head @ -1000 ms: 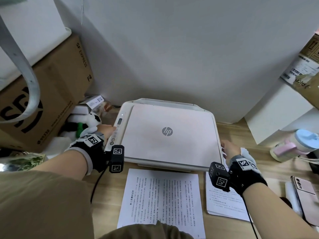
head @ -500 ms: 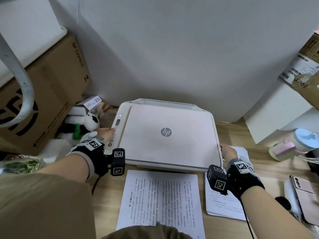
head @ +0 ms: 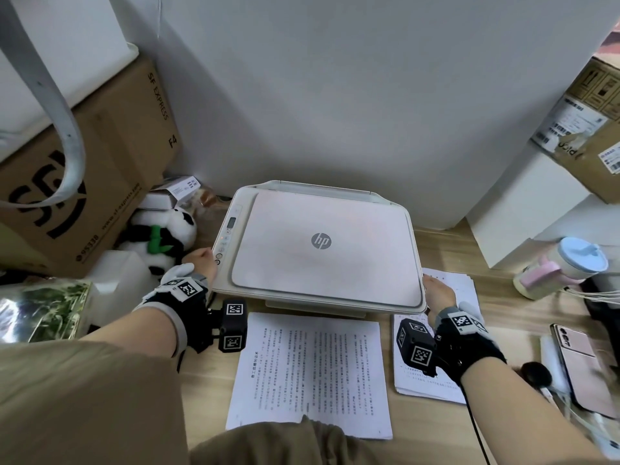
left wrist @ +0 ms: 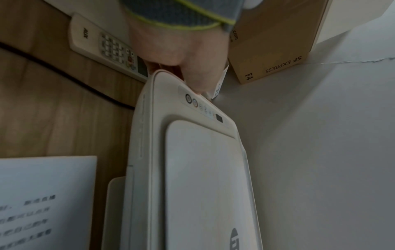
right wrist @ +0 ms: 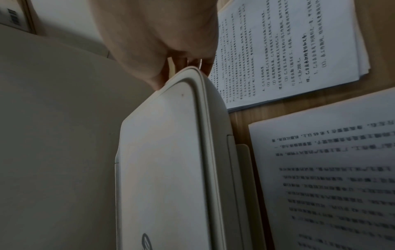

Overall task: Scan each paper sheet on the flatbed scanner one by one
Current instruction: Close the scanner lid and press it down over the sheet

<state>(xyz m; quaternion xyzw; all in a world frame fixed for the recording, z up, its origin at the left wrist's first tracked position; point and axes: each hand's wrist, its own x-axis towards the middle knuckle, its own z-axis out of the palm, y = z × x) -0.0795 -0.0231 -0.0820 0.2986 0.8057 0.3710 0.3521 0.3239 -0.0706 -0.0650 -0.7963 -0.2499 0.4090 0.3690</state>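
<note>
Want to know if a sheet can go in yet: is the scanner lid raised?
No, the scanner lid lies flat and closed on the scanner in the head view.

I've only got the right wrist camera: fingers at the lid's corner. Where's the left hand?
Observer: The left hand is at the scanner's front left corner, thumb on the button strip beside the lid.
Operator: Anything next to it on the desk?
Observer: A white remote control lies right beside that corner.
Operator: And further left?
Observer: A plush panda sits against a cardboard box.
</note>
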